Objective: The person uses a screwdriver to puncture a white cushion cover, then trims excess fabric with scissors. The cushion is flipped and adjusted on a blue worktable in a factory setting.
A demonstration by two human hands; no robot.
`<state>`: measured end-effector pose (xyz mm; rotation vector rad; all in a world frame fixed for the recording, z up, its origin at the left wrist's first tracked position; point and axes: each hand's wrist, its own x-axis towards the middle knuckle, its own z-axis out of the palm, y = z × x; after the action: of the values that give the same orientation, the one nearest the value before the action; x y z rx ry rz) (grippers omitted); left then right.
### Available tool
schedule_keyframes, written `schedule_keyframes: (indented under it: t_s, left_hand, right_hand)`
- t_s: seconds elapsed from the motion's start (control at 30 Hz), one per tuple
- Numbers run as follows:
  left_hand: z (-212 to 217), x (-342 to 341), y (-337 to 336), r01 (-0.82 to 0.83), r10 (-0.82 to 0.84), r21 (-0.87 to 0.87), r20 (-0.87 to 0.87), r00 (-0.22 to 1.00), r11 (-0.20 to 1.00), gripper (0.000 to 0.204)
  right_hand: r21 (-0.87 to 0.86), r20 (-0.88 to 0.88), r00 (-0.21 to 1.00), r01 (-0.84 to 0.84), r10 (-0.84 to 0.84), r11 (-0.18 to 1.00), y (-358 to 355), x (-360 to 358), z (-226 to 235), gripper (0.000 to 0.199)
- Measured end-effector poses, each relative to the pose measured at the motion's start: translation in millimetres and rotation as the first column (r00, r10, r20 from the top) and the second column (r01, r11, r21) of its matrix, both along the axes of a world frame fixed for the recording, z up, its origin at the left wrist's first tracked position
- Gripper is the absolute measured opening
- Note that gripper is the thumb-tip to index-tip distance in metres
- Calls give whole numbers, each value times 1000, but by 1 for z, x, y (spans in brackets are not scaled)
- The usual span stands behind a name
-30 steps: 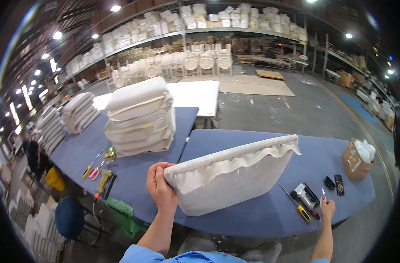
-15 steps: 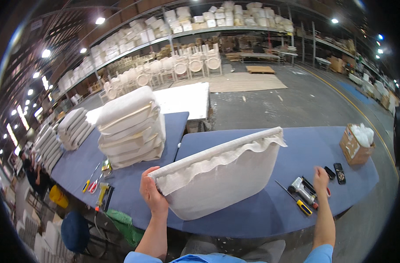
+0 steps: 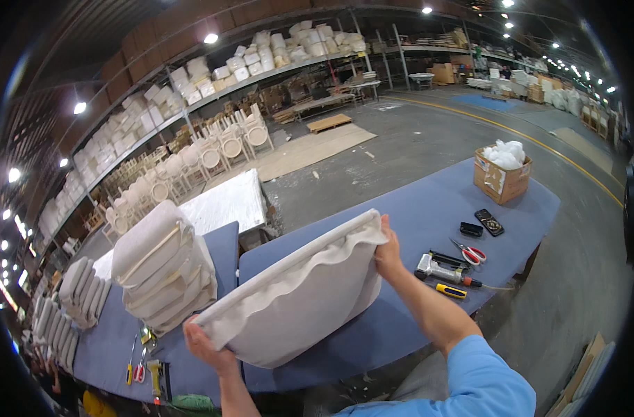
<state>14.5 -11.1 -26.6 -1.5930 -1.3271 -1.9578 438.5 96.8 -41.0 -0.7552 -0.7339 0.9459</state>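
Observation:
A pale upholstered seat pad [image 3: 306, 295] stands tilted on its edge on the blue-covered table, a loose strip of fabric hanging wavy below its upper edge. My left hand [image 3: 210, 349] grips its near left corner. At the far right corner my right hand [image 3: 388, 250] is closed on the upper edge. To the right of the pad lie a silver staple gun [image 3: 442, 271], a yellow-handled screwdriver [image 3: 451, 290] and red-handled scissors [image 3: 472, 256].
A stack of similar pads [image 3: 165, 271] rises on the left, with further pads [image 3: 85, 292] beyond it. A second staple gun [image 3: 157, 379] lies at the lower left. A cardboard box [image 3: 502, 177], a dark phone-like device [image 3: 489, 222] and a small black case [image 3: 471, 229] sit toward the right.
My right hand has moved from beside the tools on the right to the pad's far right corner and taken hold there. The view has swung to the right.

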Motion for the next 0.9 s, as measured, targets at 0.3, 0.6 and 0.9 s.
schedule_keyframes:
  t_s: [0.3,0.6,0.9]
  left_hand:
    - [19,-55,39,395,-342,-103,336,877,913,39]
    - [116,75,-15,-126,-59,-230,-659,750,965,45]
    - [30,226,-23,117,-395,-388,-791,466,914,74]
  right_hand:
    - [0,210,958,199,-195,980,-68,-50,-22,70]
    - [52,170,948,265,-270,963,-58,-54,-25,65]
    - [108,223,940,240,-259,965,-45,-41,-36,65]
